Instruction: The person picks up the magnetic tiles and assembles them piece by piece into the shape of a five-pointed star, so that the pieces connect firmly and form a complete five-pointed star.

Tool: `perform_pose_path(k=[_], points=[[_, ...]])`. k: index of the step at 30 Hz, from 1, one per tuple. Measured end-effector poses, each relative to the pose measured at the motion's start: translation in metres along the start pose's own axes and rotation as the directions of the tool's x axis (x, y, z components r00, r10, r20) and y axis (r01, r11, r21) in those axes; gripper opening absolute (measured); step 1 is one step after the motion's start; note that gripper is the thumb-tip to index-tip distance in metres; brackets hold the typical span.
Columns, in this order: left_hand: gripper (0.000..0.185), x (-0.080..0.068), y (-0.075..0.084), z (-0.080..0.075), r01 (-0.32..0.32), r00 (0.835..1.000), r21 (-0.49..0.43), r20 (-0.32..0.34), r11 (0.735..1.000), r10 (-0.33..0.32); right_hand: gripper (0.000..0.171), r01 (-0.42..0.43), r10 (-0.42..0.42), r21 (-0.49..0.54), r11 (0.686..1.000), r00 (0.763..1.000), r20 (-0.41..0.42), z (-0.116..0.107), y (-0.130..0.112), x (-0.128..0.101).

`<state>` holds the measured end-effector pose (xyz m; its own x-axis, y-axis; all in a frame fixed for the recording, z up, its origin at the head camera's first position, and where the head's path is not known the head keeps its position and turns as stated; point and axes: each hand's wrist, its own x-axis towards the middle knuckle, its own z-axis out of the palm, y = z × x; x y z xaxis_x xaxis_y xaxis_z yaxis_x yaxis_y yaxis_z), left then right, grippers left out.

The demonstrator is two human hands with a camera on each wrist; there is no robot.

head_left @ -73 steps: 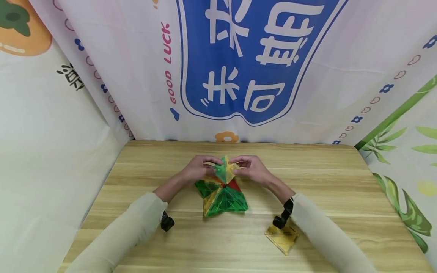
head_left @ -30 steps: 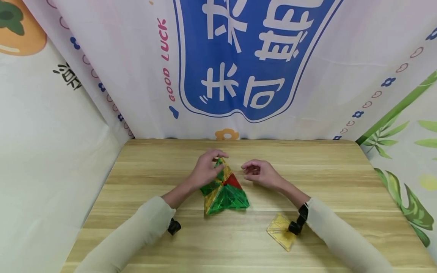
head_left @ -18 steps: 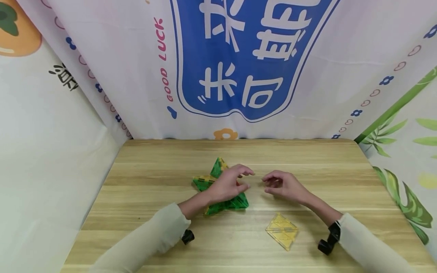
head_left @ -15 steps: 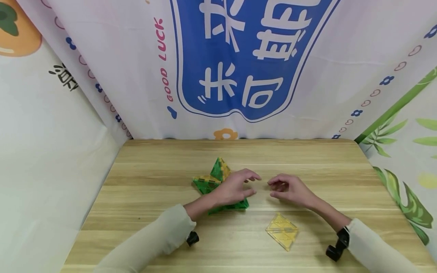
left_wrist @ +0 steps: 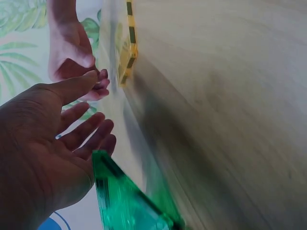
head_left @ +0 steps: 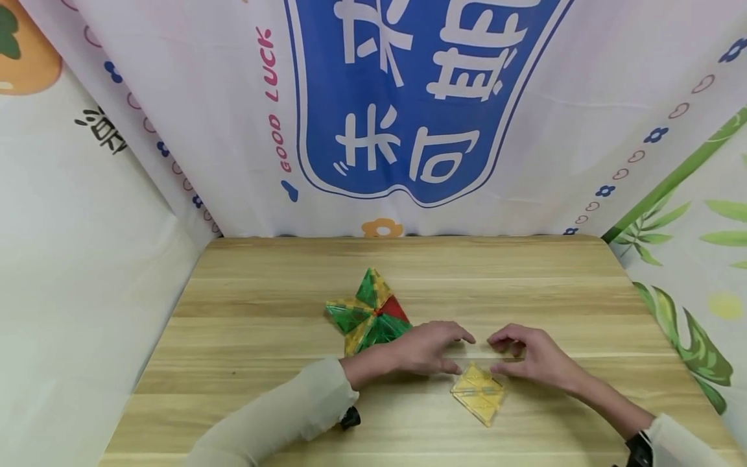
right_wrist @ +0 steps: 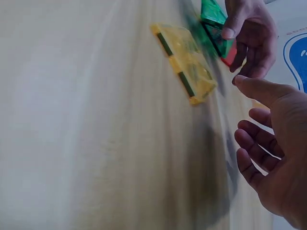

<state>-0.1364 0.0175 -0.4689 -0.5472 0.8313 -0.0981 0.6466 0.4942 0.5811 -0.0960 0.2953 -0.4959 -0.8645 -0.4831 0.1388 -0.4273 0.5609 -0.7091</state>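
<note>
A star-shaped build of see-through magnetic tiles (head_left: 350, 318), green, yellow and red, stands on the wooden table, its lower right point covered by my left arm. Nearer me, several yellow triangular magnetic tiles (head_left: 478, 397) lie together in a diamond. Just beyond the diamond's left far edge hovers my left hand (head_left: 428, 348), fingers loosely bent and holding nothing. Opposite it is my right hand (head_left: 537, 358), likewise holding nothing, thumb near the diamond's far right edge. In the right wrist view the yellow tiles (right_wrist: 184, 62) lie beside both hands.
The wooden table (head_left: 262, 279) ends at a printed cloth backdrop (head_left: 525, 181), with cloth walls on both sides. A green tile point (left_wrist: 124, 201) of the build rises close beside my left hand in the left wrist view.
Both hands have left the top of the star-shaped build and moved right and toward me, to the yellow tiles. The build stays where it was, now held by neither hand.
</note>
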Motion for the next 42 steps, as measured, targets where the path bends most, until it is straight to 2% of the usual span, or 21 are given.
perform_pose_path(k=[7, 12, 16, 22, 26, 31, 37, 42], points=[[0.055, 0.008, 0.008, 0.004, -0.023, 0.994, 0.024, 0.109, 0.999, 0.02, 0.043, -0.017, 0.016, -0.028, 0.999, 1.0, -0.027, 0.01, -0.003, -0.022], [0.048, 0.014, 0.01, 0.008, -0.079, 0.989, 0.057, 0.131, 0.995, 0.071, 0.046, 0.025, -0.032, -0.096, 0.995, 0.997, -0.075, 0.022, -0.005, -0.031], [0.043, 0.016, 0.011, 0.011, -0.09, 0.988, 0.065, 0.135, 0.994, 0.08, 0.045, 0.034, -0.049, -0.149, 0.988, 0.994, -0.102, 0.027, -0.006, -0.034], [0.041, 0.018, 0.012, 0.011, -0.052, 0.991, 0.084, 0.126, 0.995, 0.041, 0.043, 0.001, -0.027, -0.186, 0.982, 0.99, -0.136, 0.027, -0.003, -0.029], [0.04, 0.019, 0.012, 0.009, 0.011, 0.996, 0.089, 0.086, 0.996, -0.019, 0.04, -0.053, 0.021, -0.196, 0.979, 0.986, -0.163, 0.023, 0.0, -0.022], [0.039, 0.02, 0.007, 0.007, 0.099, 0.995, 0.027, 0.026, 0.995, -0.1, 0.036, -0.135, 0.092, -0.203, 0.97, 0.973, -0.211, 0.02, 0.002, -0.008], [0.041, 0.021, -0.002, 0.005, 0.146, 0.989, -0.021, -0.037, 0.989, -0.146, 0.033, -0.197, 0.143, -0.219, 0.956, 0.96, -0.239, 0.018, 0.002, 0.009], [0.042, 0.02, -0.004, 0.002, 0.164, 0.985, -0.048, -0.046, 0.985, -0.166, 0.037, -0.217, 0.166, -0.2, 0.955, 0.956, -0.243, 0.021, -0.004, 0.01]])
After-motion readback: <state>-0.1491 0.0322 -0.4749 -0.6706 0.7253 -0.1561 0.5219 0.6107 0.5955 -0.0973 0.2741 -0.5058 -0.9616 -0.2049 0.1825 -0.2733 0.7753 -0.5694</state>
